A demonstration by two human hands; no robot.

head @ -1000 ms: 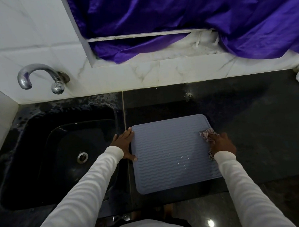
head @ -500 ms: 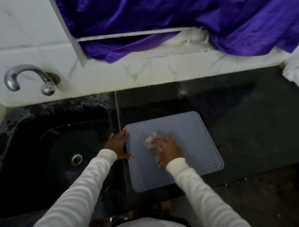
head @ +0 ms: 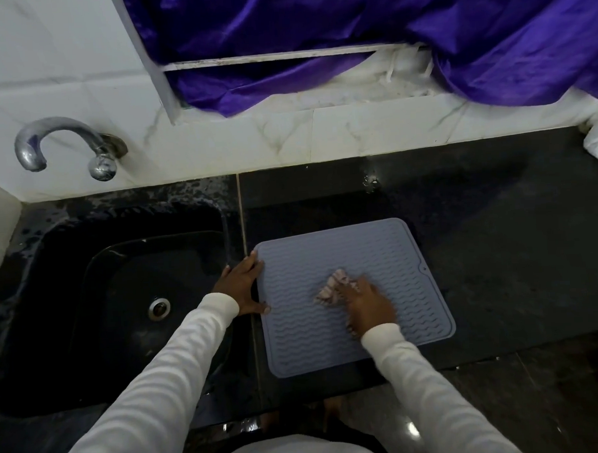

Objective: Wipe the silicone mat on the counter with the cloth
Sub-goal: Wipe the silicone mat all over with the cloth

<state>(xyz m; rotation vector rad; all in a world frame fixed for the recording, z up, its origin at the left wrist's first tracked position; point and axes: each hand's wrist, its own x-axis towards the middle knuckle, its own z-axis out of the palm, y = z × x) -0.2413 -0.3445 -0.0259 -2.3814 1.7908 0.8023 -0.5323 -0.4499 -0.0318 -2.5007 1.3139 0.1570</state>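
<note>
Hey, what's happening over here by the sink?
A person in white sleeves is wiping a grey ribbed silicone mat on the dark stone counter. The right hand presses a small crumpled patterned cloth onto the middle of the mat; it looks blurred. The left hand rests on the mat's left edge, beside the black sink.

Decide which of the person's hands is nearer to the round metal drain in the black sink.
Left. The left hand rests at the grey silicone mat's left edge beside the sink, right of the drain. The right hand grips the cloth mid-mat, farther right.
</note>
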